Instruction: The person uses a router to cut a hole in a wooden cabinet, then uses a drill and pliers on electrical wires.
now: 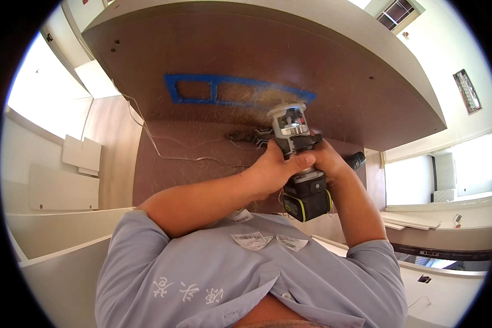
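Both my hands grip a cordless trim router [291, 121] with a clear base and a black battery with lime-green trim. My left hand [274, 170] wraps around its body from the left, the thumb across the front. From the other side my right hand [329, 159] closes around it, its fingers partly hidden behind the tool. The router's base rests at the lower right part of a blue rectangular template [213, 92] with several openings. That template lies against a brown panel [268, 49], and sawdust is scattered around it.
A white cable [157, 148] runs over the brown surface at left. A black-and-grey object [263, 135] sits behind my left hand, and a black cylindrical object [356, 160] is beside my right wrist. White boards [65, 186] lean at left; more boards [410, 220] lie at right.
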`<state>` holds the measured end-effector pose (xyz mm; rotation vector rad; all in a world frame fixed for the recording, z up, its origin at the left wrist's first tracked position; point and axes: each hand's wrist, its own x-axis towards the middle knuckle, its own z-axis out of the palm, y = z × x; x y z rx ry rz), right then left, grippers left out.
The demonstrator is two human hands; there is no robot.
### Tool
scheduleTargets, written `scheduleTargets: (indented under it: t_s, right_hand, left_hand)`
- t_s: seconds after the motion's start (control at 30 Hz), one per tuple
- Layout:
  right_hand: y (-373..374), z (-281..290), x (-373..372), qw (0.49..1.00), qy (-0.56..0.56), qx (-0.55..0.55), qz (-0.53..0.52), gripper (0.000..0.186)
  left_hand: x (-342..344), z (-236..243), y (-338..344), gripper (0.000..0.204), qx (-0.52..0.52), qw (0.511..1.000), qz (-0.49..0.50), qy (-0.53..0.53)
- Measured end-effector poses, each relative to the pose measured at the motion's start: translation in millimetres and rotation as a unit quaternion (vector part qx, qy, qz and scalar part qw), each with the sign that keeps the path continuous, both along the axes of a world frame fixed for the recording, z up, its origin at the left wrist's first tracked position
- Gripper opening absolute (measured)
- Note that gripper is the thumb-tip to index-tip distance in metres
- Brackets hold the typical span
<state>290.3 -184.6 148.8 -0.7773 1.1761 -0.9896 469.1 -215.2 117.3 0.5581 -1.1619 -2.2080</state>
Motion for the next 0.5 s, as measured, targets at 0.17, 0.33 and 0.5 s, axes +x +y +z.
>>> scheduleTargets:
  t_s: [0.17, 0.33, 0.5]
  right_hand:
    - [-0.5, 0.9, 5.8, 1.000, 0.000, 0.005, 0.002, 0.051]
    - [1.8, -4.1, 21.9, 0.997, -0.030, 0.004, -0.065, 0.045]
    - [-2.9, -10.6, 34.1, 0.996, -0.032, -0.020, -0.077, 0.039]
  left_hand:
    - [11.0, 0.7, -12.1, 0.096, -0.022, 0.998, -0.041, -0.039]
    - [25.3, 20.8, -23.2, 0.092, -0.007, 0.994, -0.093, -0.047]
    - [34.3, 21.4, -34.5, 0.082, -0.011, 0.991, -0.111, -0.067]
